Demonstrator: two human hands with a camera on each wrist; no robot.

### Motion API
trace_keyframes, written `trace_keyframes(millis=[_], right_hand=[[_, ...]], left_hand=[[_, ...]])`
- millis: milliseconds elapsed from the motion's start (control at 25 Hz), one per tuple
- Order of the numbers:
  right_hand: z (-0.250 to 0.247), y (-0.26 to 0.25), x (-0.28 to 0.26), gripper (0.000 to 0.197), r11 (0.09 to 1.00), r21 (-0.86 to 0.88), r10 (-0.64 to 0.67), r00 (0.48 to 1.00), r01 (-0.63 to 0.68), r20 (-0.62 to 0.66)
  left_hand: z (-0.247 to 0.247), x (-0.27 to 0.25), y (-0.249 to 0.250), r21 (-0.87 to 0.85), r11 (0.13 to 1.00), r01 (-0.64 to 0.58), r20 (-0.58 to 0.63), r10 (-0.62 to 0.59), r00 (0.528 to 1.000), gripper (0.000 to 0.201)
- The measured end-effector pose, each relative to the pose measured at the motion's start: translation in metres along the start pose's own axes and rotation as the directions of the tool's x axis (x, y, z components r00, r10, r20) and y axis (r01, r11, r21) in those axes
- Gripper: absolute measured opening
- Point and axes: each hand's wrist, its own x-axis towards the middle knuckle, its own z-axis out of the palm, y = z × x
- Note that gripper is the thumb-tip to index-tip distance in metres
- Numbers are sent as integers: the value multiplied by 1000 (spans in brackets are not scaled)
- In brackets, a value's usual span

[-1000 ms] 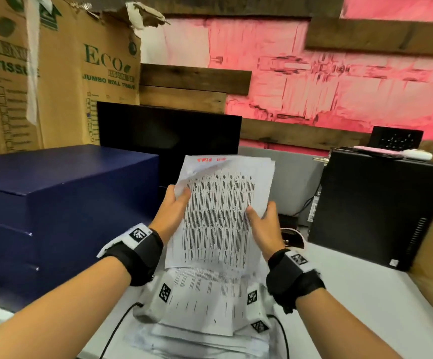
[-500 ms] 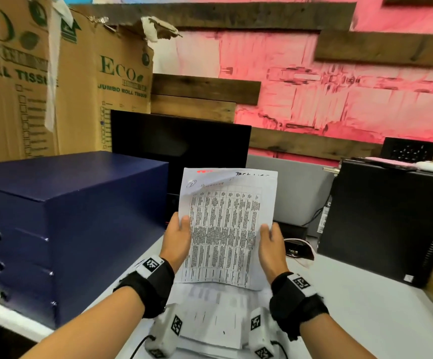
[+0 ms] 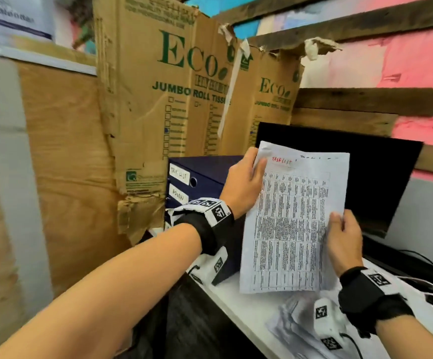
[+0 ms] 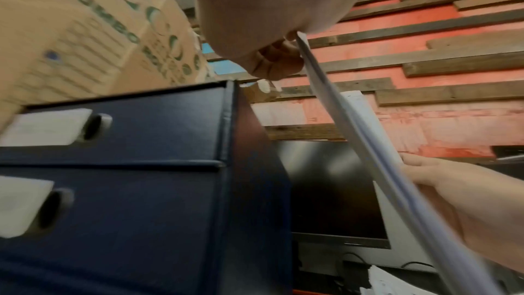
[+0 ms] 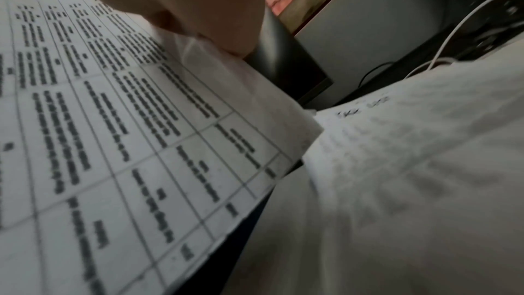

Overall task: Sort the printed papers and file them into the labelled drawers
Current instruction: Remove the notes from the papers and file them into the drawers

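two seemingly shut labelled drawers (image 3: 184,182)

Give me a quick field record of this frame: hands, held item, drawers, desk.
left hand: grips upper left edge of printed sheets
right hand: pinches their right edge
printed sheets: held upright, red handwritten "TASK LIST" heading
drawer unit: navy, shut; top labels read "TASK LIST", "ADMIN"
paper pile: loose, on white desk below the sheets
monitor: dark, behind
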Motion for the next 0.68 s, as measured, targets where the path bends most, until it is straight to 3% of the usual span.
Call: trace_keyframes(millis=[120,240,360,560,680], right_hand=[[34,-9,-11,18,999,44,22,999,-24,39],[53,-8,-19,19,995,67,68,997,-69,20],[59,-6,-21,20,992,76,103,995,-103,2],[56,-12,-17,23,992,62,113,993,-112,-14],[52,-16,-14,23,991,66,122,992,-120,-26]], left_hand=[[-41,-13,-20,35,999,12,-106,-8,994,28],[-74,-27,-64,146,969,201,-196,-171,966,23],[-101,-46,-111,303,878,370,-96,-358,929,15],[-96,-44,-130,504,801,323,130,-440,888,49],[-82,-28,-122,542,757,366,154,-517,842,58]])
